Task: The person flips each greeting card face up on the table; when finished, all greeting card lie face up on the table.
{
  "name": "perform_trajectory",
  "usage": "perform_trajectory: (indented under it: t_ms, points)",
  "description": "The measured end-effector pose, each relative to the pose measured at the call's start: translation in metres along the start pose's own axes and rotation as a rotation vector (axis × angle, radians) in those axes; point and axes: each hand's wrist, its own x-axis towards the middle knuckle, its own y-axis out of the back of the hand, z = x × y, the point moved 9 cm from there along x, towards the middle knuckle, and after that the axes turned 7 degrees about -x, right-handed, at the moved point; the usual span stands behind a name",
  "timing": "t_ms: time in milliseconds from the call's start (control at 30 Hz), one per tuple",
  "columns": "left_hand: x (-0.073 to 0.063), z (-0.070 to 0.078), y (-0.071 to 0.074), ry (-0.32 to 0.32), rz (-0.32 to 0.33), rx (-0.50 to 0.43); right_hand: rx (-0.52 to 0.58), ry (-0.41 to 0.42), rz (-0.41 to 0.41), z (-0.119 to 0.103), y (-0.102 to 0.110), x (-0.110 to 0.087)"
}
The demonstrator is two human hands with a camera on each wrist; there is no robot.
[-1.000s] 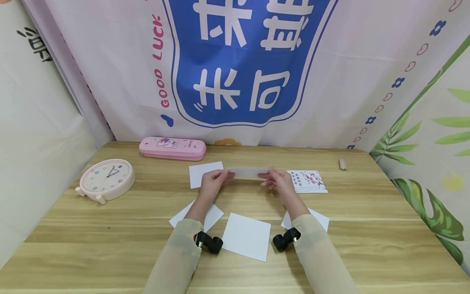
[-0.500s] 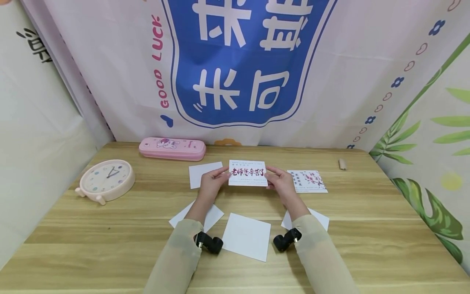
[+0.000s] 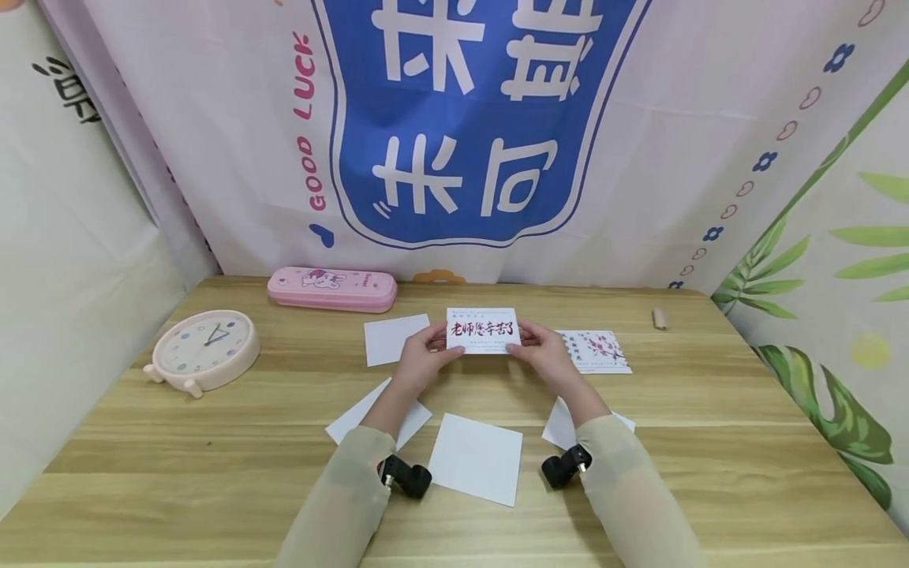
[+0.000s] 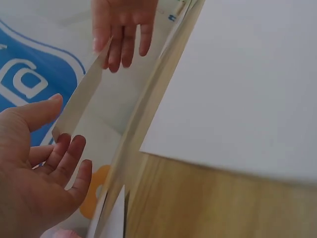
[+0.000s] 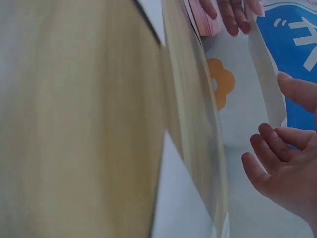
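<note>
Between both hands is a white card (image 3: pixel 483 334) with red handwritten-style characters, its printed face toward the head camera. My left hand (image 3: pixel 420 361) pinches its left edge, the thumb on the front near the lower corner and the fingers behind. At the opposite edge my right hand (image 3: pixel 548 360) grips in the same way. The left wrist view shows the card (image 4: pixel 83 96) tilted and nearly edge-on. A second printed card (image 3: pixel 595 352), with a branch of red blossoms, lies just right of my right hand and is partly covered by it.
Blank white cards lie around the arms: one far left (image 3: pixel 387 339), one at centre front (image 3: pixel 477 459), others partly under the left forearm (image 3: pixel 412 422) and right forearm (image 3: pixel 561 426). A pink pencil case (image 3: pixel 332 289), a round clock (image 3: pixel 206 351) and a small beige object (image 3: pixel 660 319) stand farther off.
The card was almost edge-on, then turned up so its printed face shows. Since then both thumbs have moved onto its front near the lower corners. The cards on the table stay put.
</note>
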Motion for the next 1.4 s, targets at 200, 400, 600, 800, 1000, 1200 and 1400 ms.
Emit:
perform_trajectory:
  t_ms: [200,400,600,800,1000,1200,1400]
  points:
    - [-0.003,0.01,-0.013,-0.046,-0.05,0.082,-0.15,0.072,-0.104,-0.01,0.0,-0.006]
    - [-0.006,0.011,-0.017,-0.055,-0.086,0.046,-0.154,0.05,-0.123,-0.007,0.006,-0.009]
    - [-0.008,0.013,-0.024,-0.072,-0.117,0.125,-0.208,0.062,-0.13,-0.003,0.013,-0.01]
    - [-0.004,0.005,-0.034,-0.06,-0.129,0.199,-0.286,0.013,-0.115,0.009,0.022,-0.01]
    - [-0.002,0.002,-0.048,-0.11,-0.156,0.363,-0.337,0.043,-0.124,0.02,0.025,-0.01]
    - [-0.002,0.0,-0.057,-0.161,-0.144,0.563,-0.358,0.065,-0.117,0.028,0.027,-0.01]
    - [0.0,-0.005,-0.064,-0.105,-0.147,0.65,-0.359,0.026,-0.122,0.036,0.028,-0.011]
